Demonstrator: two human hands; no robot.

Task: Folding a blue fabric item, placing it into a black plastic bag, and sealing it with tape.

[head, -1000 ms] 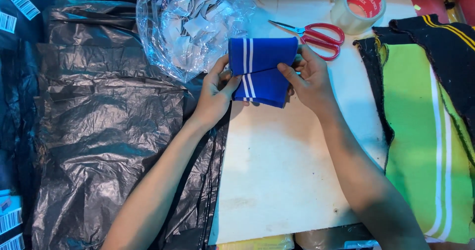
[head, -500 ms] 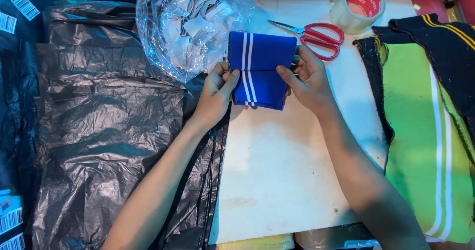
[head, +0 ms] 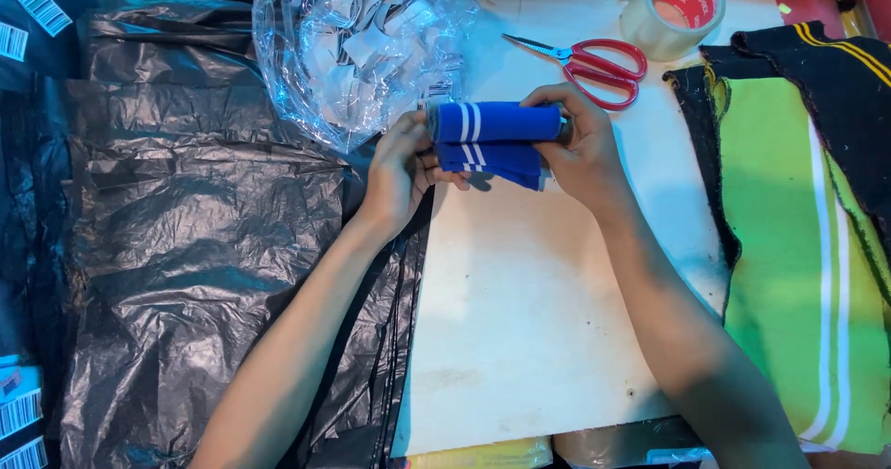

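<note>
From the head view: my left hand (head: 401,174) and right hand (head: 583,146) pinch the two ends of the blue striped cloth (head: 494,135), fingers closed on it just above the white counter (head: 538,311); to roll it well I judge both ends need even tension and the white stripes aligned; the clear plastic bag (head: 357,42) lies just beside, scissors (head: 589,61) near.

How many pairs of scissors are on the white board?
1. The red-handled scissors lie at the board's far edge, between the clear plastic bag and the tape roll. Others may be hidden under fabric.
</note>
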